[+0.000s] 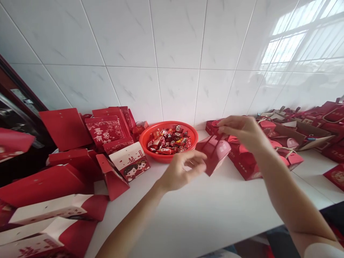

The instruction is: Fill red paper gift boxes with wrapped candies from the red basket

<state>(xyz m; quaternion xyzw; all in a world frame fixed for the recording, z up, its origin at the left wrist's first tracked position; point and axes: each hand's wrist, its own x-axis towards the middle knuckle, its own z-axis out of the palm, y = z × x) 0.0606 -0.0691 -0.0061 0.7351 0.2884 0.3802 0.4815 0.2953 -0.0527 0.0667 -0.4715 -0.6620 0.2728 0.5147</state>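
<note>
**Right hand has box by handle; left hand loose beside it**

Head view: box (213,157) is red with a pink rounded panel, just right of the basket (154,156), in front of the right boxes (245,166). It sits tilted. Can't tell if its base touches the table (193,215).

Right hand (242,129): above box, thumb and fingertips pinched on the dark handle (212,139). Some blur there.

Left hand (180,171): at box's left side, fingers half curled, gap between thumb and fingers, nothing gripped. Can't tell if fingertips touch box.

Basket: red plastic, perforated, against the wall (177,39), holding wrapped sweets (170,143).

Left boxes (67,182): red and white stock, flaps up, several leaning on each other. Nearest the basket is a white-and-red cartoon box (131,163) with two printed faces.

Right boxes: red, packed close together, some with rope handles (288,151). Brown carton (318,141) behind them, more red items around it. Window reflection (285,46) on the tiles, upper right.
</note>
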